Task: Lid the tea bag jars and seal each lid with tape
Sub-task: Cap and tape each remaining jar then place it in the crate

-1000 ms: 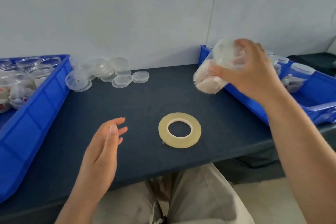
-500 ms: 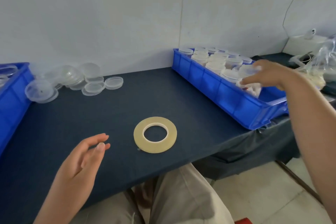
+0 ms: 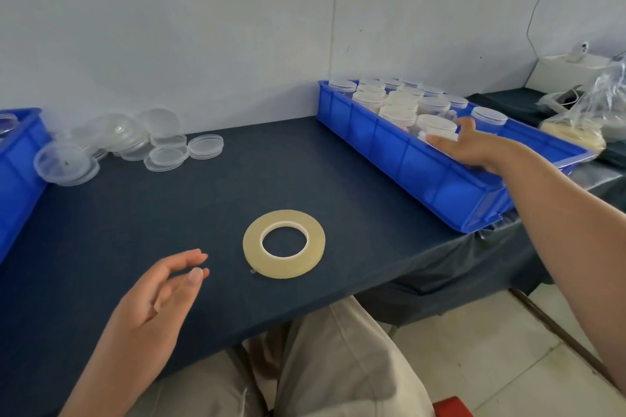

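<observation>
Ok, status. Tape (image 3: 251,244) lies flat on the table (image 3: 135,220), roughly centre, near the front edge. Nothing touches it. A small loose end sticks out at its near-left rim.

Left hand (image 3: 159,294) hovers over the table just left of the tape, apart from it. Fingers nearly straight and relaxed, thumb close to the fingertips. It holds nothing.

Right hand (image 3: 471,145) reaches over the right bin (image 3: 423,179), above its near half. Palm turned up, fingers straight and spread, thumb raised. Nothing in its grasp. Its fingertips sit right beside the nearest jar (image 3: 437,125); cannot tell whether they touch it.

Jars (image 3: 399,101): upright, packed in rows at the far end of the right bin, clear lids on, pale contents inside. A lone jar (image 3: 489,116) stands apart at the bin's right side, also lidded.

Lids (image 3: 135,142): loose heap of clear ones at the back left of the table by the wall. Some are stacked, some flat, a few tilted.

Left bin (image 3: 17,159): blue, at the left edge, mostly out of frame. A clear rim shows in its top corner.

Right bin's near corner sits at the table's right corner. Bag (image 3: 586,118): clear plastic, crumpled, on a separate dark surface right of that bin. Beige trousers (image 3: 338,366) show below the table's front edge.
</observation>
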A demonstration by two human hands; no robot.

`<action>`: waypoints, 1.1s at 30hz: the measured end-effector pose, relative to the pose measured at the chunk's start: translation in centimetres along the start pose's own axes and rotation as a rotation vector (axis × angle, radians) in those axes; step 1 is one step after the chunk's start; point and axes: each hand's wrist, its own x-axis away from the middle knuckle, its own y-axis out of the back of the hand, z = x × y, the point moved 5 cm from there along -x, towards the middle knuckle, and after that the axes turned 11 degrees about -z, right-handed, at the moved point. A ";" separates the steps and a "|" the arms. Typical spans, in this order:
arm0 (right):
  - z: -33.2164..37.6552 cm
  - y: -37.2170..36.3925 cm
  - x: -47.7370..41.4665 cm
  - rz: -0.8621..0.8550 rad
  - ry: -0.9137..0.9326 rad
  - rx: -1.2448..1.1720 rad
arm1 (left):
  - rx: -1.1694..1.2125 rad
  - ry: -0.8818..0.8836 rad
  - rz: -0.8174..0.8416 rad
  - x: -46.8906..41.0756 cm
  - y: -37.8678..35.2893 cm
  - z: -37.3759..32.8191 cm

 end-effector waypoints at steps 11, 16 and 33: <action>3.5 -0.7 -2.7 0.037 -0.145 -0.042 | -0.090 0.063 -0.014 -0.3 0.9 0.5; 2.8 0.6 -1.9 -0.028 -0.189 -0.132 | -0.099 0.073 0.017 0.1 0.6 0.3; 23.2 -12.9 29.0 0.104 0.916 -0.432 | -0.198 -0.030 -0.072 0.6 -0.3 -0.8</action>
